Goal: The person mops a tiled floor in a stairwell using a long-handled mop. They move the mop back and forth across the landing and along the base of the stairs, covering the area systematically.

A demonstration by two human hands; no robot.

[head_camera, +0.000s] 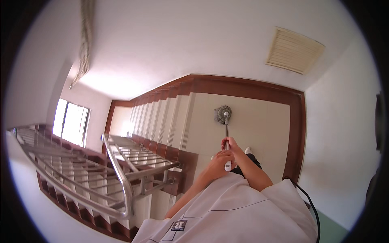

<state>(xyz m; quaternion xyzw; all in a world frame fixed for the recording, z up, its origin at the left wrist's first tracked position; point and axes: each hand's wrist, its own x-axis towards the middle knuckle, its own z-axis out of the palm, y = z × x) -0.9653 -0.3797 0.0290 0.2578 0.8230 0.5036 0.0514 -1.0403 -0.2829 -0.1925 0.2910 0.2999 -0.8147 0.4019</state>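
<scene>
A mop with a metal pole (227, 130) and a grey string head (222, 114) reaches away from my body, its head resting on the pale tiled landing (258, 121). My left hand (222, 159) is closed round the upper pole, close to the white end cap (228, 165). Further down the pole, my right hand (230, 144) grips it too. Fingers of both hands are partly hidden behind the pole and each other. One of my shoes (248, 150) shows beside my right forearm.
Stairs (164, 118) go down from the landing's left edge. Stainless steel railings (126, 182) stand at the lower left. Dark red skirting (296, 130) borders the landing. A louvred vent (294, 50) is on the white wall, a window (71, 121) at the far left.
</scene>
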